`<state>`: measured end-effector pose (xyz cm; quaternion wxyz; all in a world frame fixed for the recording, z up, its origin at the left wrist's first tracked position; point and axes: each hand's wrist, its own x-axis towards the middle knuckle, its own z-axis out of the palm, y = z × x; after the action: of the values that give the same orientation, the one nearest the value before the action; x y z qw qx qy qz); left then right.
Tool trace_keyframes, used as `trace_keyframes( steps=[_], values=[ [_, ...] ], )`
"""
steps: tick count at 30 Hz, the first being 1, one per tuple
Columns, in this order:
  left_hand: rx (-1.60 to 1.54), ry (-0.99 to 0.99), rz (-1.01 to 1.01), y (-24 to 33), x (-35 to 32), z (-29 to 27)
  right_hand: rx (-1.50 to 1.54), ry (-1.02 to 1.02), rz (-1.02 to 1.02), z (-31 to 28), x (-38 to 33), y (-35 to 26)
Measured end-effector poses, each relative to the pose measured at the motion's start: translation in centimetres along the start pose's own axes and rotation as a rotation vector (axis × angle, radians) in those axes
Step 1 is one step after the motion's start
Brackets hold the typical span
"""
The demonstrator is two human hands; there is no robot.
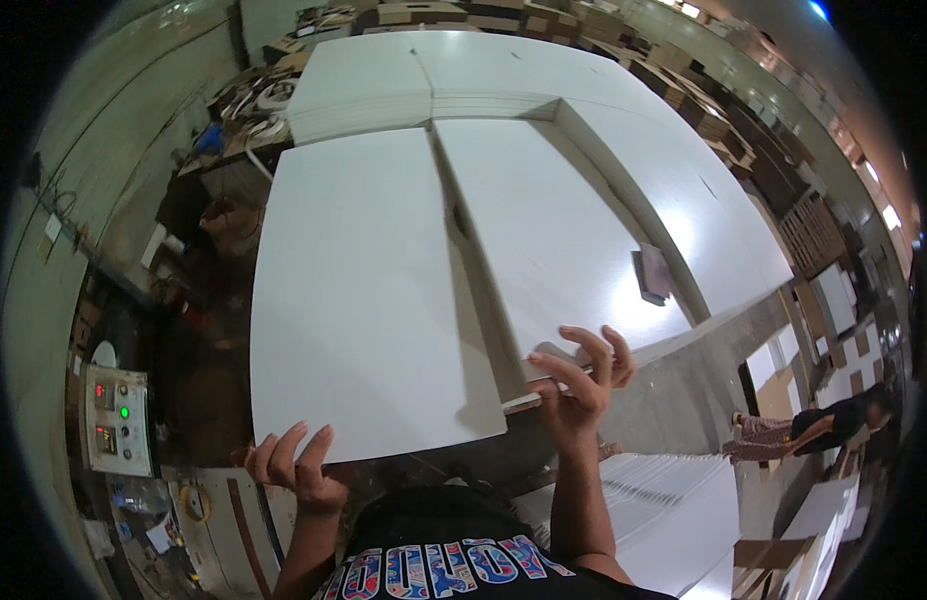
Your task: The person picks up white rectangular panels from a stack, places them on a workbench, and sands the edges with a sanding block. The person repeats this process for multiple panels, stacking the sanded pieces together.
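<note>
A white rectangular panel (358, 290) lies flat in front of me on the left. At its near left corner is my left hand (295, 470), the fingers slightly spread and their tips touching the edge; the thumb is hard to make out. To the right, across a narrow gap, lies a second white panel (543, 220) on a stack. My right hand (581, 385) is open at this stack's near edge, fingers apart and bent, with nothing visible in it. A small dark brownish block (653, 274) rests on the second panel near its right side.
Higher stacks of white boards (723, 200) stand behind and to the right. A control box (119, 420) with lit displays is at the left. A person (823, 428) is at the far right, beyond a white stack (673, 510). Brown boards (683, 90) line the back.
</note>
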<state>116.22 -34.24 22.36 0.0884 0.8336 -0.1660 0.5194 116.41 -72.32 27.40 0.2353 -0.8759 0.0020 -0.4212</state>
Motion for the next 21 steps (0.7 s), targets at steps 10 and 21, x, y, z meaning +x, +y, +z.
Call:
trace_keyframes(
  steps=[10,21],
  values=[
    [-0.173,-0.168,-0.048,1.2,1.0,-3.3,0.066,-0.124,0.013,-1.0,-2.4,-0.4],
    [-1.579,-0.813,-0.794,18.1,9.7,-4.8,0.330,0.362,0.642,-7.5,-1.7,12.1]
  ],
)
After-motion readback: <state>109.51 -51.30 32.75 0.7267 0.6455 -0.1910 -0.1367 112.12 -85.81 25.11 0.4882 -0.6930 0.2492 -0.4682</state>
